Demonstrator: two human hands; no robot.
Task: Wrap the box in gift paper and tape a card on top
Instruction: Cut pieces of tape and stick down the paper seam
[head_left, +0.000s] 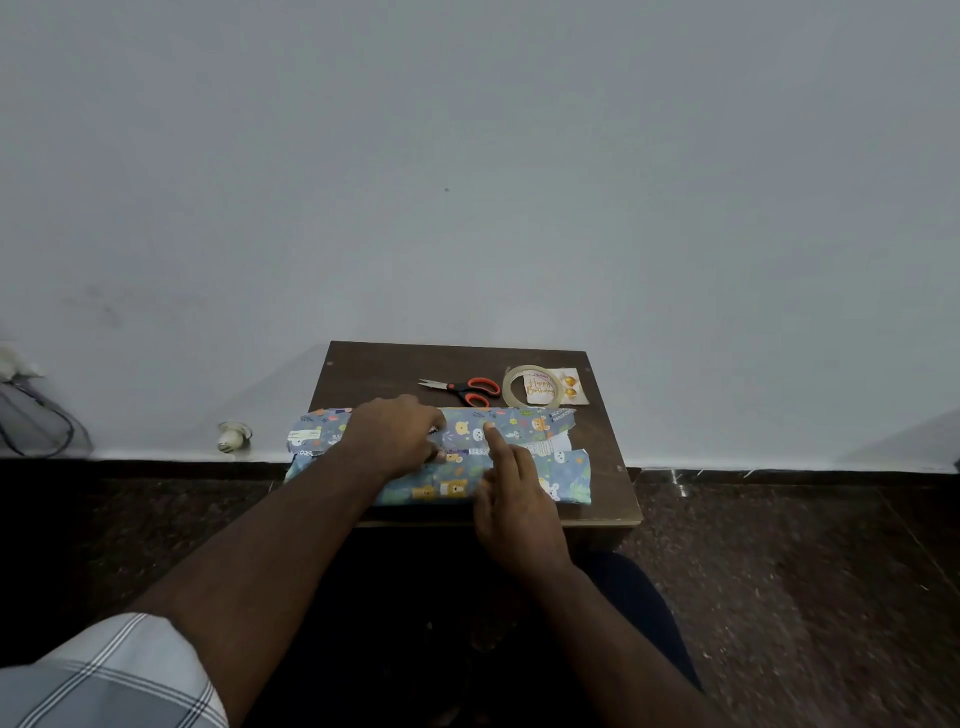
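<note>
The right hand (511, 499) has its index finger stretched straight out, the tip pressing down on the gift paper (441, 457) near the middle of the seam, while its other fingers lie loosely bent beside it and grasp nothing. The left hand (397, 434) lies palm-down on the paper just to the left, its fingers bent at the seam; whether they pinch the paper edge or only press it flat cannot be told. Under both hands the box lies wrapped in blue paper printed with small animals, the two paper edges meeting along the top, a white strip showing at the right end where the paper does not close. The parcel lies across the near half of a small dark wooden surface (374, 371). Beyond it, near the far edge, are red-handled scissors (460, 389), and just right of them a roll of clear tape (531, 391) resting on a card (569, 388) that reads "Happy Birthday". A checked sleeve (111, 675) covers the left upper arm.
</note>
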